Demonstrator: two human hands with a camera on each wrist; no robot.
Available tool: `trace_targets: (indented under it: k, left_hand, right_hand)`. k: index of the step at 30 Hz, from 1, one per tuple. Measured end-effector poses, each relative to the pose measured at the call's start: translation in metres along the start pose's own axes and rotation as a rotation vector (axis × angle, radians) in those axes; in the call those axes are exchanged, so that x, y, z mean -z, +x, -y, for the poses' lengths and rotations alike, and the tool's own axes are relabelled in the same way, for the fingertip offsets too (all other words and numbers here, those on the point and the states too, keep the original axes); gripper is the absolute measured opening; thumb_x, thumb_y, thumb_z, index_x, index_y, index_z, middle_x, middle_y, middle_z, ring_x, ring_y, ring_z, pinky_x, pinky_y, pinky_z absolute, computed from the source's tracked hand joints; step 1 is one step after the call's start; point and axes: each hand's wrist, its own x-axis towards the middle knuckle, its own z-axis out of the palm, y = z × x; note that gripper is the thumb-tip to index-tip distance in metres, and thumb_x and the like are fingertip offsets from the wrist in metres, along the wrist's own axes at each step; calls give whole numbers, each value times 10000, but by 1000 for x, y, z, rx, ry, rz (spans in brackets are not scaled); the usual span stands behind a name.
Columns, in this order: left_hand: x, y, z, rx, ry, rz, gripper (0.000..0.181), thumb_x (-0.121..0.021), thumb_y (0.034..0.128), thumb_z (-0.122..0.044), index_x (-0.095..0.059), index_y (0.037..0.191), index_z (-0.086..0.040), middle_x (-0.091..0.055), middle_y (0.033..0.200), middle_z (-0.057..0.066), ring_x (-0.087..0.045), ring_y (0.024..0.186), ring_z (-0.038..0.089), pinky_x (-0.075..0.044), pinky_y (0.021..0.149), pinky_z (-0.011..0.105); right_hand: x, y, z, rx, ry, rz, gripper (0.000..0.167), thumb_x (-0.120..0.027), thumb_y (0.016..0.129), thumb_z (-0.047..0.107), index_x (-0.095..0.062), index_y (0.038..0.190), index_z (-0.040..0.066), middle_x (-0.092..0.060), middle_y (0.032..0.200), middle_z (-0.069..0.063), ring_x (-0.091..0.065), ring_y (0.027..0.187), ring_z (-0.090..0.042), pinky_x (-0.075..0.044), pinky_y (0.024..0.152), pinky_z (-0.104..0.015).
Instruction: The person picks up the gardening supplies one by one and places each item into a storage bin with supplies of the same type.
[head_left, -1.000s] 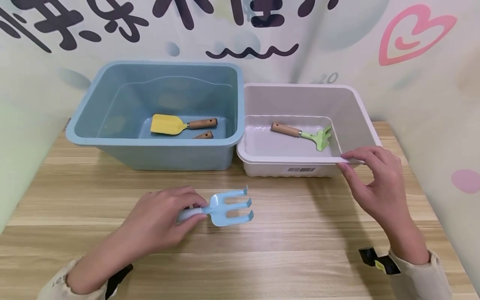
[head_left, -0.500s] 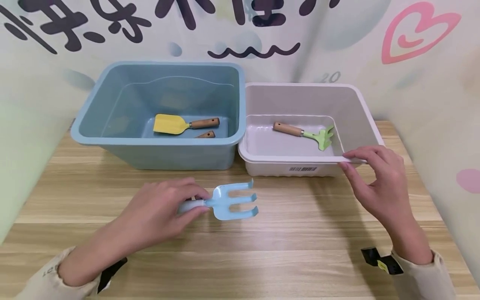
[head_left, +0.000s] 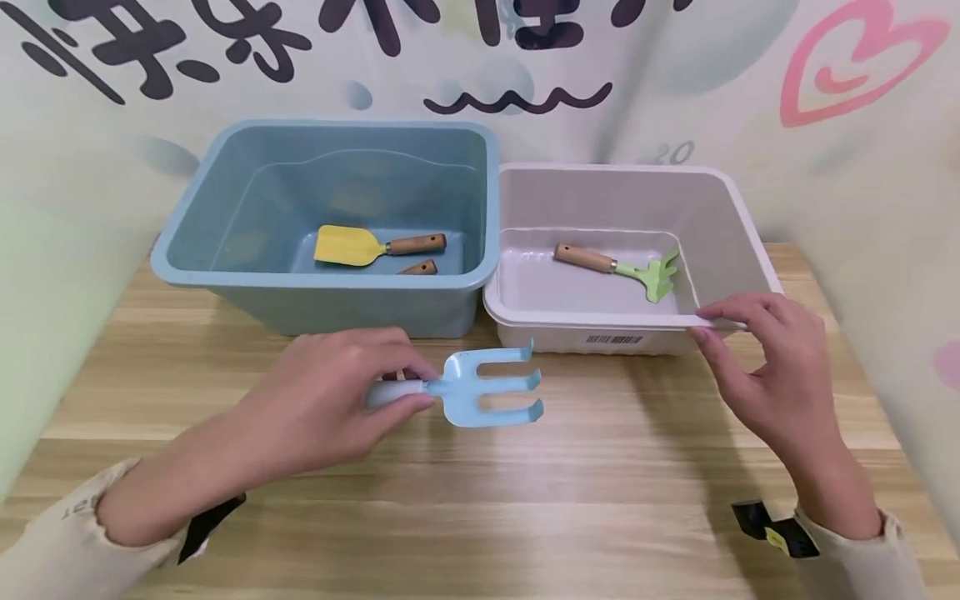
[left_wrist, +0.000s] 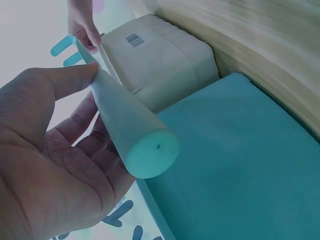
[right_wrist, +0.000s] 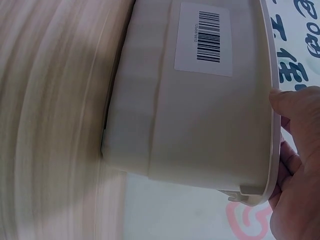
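Observation:
My left hand (head_left: 337,387) grips the pale handle of a light blue hand fork (head_left: 487,388), its three bent prongs pointing right. The fork is held in front of the two bins; in the left wrist view the handle's round end (left_wrist: 152,154) faces the camera. My right hand (head_left: 780,367) pinches the front rim of the white bin (head_left: 600,318) near its right corner. Inside that bin lies a green hand rake (head_left: 626,271) with a wooden handle. The blue bin (head_left: 322,281) holds a yellow shovel (head_left: 375,244) and another wooden handle (head_left: 420,267), whose other end is hidden.
Both bins stand side by side on a wood-grain table (head_left: 480,508), against a wall (head_left: 555,133) with dark lettering and a pink heart. A barcode label (right_wrist: 206,39) is on the white bin's front.
My left hand has carried the blue hand fork up and to the right, closer to the white bin. The right hand keeps its pinch on the rim. The view has shifted slightly.

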Motion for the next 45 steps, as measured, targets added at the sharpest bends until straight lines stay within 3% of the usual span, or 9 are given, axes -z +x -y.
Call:
trace_targets:
  k: [9,14,24,33,42,45]
  left_hand:
    - [19,17,-5,12,-23,55,121,-845,914,-321,-790,1020,-341,-689,895,-220,-611,779,-38,-517,680,261]
    - [30,34,-13,-1,-13,71,119,-845,914,-331,-788,1017,-339,-701,897,-202,-608,789,13,-521,714,292]
    - [52,70,-17,21,-173,104,97,-818,938,-281,-801,1033,-279,-738,917,-137,-648,842,82,-569,761,330]
    - [55,97,-23,57,-94,114,96,-766,971,-299,-809,1052,-270,-760,937,-98,-647,877,112,-528,814,343]
    - [61,129,-32,74,-31,146,147,-736,989,-335,-799,1087,-245,-760,1000,-85,-632,909,135,-506,828,321]
    - [61,138,-32,88,-15,162,157,-724,999,-341,-794,1103,-247,-757,1024,-81,-630,935,143,-504,839,325]
  right_hand:
    - [-3,-2,2,7,7,-8,276,-761,925,245,-777,991,-23,-704,953,-206,-475,1100,168,-288,996,-235]
    - [-4,-1,3,2,1,-4,237,-774,908,209,-780,999,-10,-707,967,-197,-465,1107,160,-281,973,-262]
    - [-4,-2,1,1,-7,0,231,-778,913,208,-780,1003,-5,-710,977,-192,-464,1106,159,-281,965,-267]
    - [0,-3,1,3,-10,-5,276,-765,930,260,-780,992,-9,-701,964,-193,-458,1098,175,-281,950,-264]
    - [2,-1,0,24,-9,-12,472,-706,993,442,-776,991,-24,-707,953,-216,-461,1096,181,-287,955,-243]
    - [1,0,-1,26,-10,-9,434,-719,985,408,-776,992,-21,-707,952,-213,-460,1097,177,-291,947,-257]
